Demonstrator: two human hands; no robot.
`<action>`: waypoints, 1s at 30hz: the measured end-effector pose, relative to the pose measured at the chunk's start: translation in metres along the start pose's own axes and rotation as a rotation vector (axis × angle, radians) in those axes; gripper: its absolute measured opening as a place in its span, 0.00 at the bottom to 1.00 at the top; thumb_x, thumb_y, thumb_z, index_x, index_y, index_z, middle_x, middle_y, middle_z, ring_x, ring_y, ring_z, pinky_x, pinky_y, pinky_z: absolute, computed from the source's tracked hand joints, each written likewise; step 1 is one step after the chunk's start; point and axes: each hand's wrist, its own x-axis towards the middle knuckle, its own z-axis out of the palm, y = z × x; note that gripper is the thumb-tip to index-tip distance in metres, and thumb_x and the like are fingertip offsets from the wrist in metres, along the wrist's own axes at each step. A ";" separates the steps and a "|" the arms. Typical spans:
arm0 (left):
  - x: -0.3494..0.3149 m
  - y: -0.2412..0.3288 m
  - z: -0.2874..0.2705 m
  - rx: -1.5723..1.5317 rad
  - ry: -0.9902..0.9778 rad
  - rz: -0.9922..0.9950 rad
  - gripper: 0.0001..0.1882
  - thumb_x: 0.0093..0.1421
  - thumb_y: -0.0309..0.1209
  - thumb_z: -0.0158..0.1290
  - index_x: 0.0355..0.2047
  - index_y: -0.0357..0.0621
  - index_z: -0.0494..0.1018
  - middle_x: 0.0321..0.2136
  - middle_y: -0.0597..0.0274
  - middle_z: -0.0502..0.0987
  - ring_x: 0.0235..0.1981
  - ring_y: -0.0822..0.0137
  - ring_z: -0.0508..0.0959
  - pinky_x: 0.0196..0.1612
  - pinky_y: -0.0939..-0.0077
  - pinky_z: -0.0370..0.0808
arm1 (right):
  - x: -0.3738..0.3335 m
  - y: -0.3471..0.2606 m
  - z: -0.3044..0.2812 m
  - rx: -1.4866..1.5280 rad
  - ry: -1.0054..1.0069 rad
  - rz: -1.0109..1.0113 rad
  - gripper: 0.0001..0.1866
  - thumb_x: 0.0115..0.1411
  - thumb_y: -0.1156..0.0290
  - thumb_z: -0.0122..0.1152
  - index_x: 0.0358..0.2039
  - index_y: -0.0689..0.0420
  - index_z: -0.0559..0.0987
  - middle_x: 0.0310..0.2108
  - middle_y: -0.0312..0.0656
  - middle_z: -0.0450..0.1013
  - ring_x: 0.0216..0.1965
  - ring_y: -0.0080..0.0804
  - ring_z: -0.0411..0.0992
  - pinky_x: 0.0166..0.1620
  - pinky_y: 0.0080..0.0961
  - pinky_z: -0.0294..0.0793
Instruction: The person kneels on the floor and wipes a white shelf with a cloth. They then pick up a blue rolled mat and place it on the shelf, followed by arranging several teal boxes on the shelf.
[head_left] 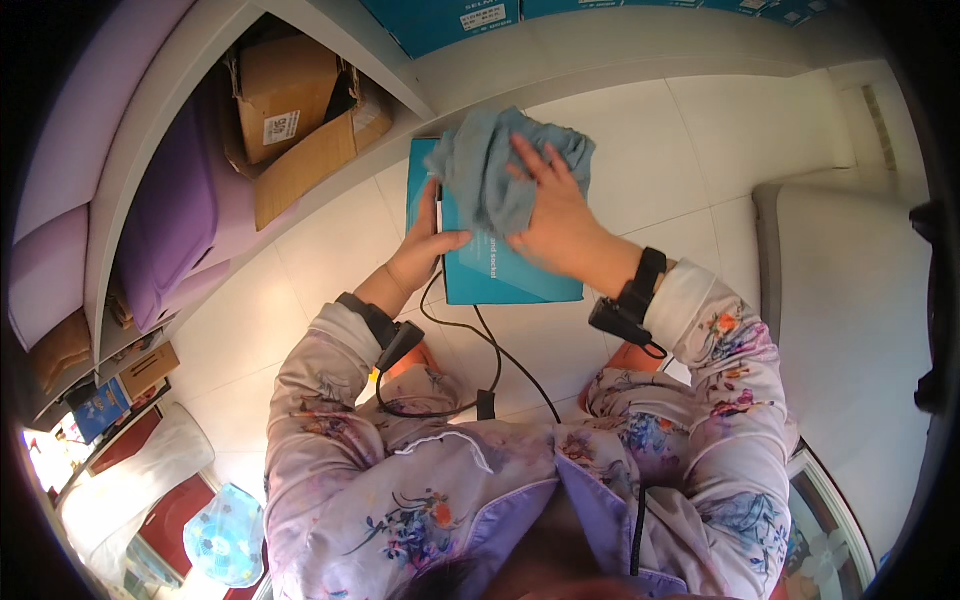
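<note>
A teal cardboard box (pixel 515 285) stands in front of me above the tiled floor. My left hand (pixel 425 240) grips it by its left side, thumb over the edge and fingers along the side face. Across the far part of the box lies a crumpled grey-blue cloth (pixel 485 165). My right hand (pixel 560 220) holds this cloth against the box's top, its fingers spread over the folds. The cloth hides much of the box's top.
To the left is a shelf with an open brown carton (pixel 290 90) and a purple storage bin (pixel 175 200). More teal boxes (pixel 435 25) line the far shelf. A grey padded seat (pixel 850 300) stands at right. A black cable (pixel 515 365) hangs between my arms.
</note>
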 end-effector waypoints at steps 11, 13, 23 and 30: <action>0.000 0.003 -0.006 -0.036 -0.010 -0.015 0.57 0.39 0.28 0.59 0.65 0.38 0.34 0.60 0.45 0.51 0.60 0.54 0.57 0.60 0.67 0.56 | -0.098 -0.033 -0.019 0.398 -0.447 -0.431 0.10 0.43 0.70 0.57 0.30 0.52 0.76 0.53 0.36 0.66 0.61 0.36 0.57 0.58 0.42 0.59; -0.004 0.005 -0.008 -0.069 -0.004 0.008 0.57 0.39 0.27 0.59 0.64 0.37 0.34 0.58 0.44 0.54 0.58 0.53 0.59 0.59 0.68 0.58 | -0.104 -0.033 -0.020 0.448 -0.508 -0.484 0.11 0.43 0.69 0.57 0.30 0.52 0.76 0.50 0.35 0.68 0.59 0.36 0.59 0.57 0.42 0.61; -0.043 -0.005 -0.033 -0.356 0.109 -0.003 0.44 0.48 0.30 0.57 0.61 0.38 0.45 0.55 0.51 0.59 0.56 0.55 0.63 0.58 0.61 0.61 | -0.115 -0.032 0.010 0.158 -0.974 -0.385 0.20 0.46 0.65 0.60 0.42 0.55 0.76 0.50 0.43 0.67 0.59 0.44 0.58 0.62 0.45 0.50; -0.046 -0.029 -0.005 -0.129 0.085 -0.082 0.39 0.57 0.42 0.56 0.61 0.41 0.50 0.55 0.60 0.61 0.57 0.63 0.62 0.60 0.66 0.59 | -0.089 -0.022 0.015 0.804 -0.365 0.548 0.32 0.62 0.59 0.51 0.59 0.65 0.54 0.50 0.56 0.64 0.54 0.47 0.63 0.56 0.38 0.61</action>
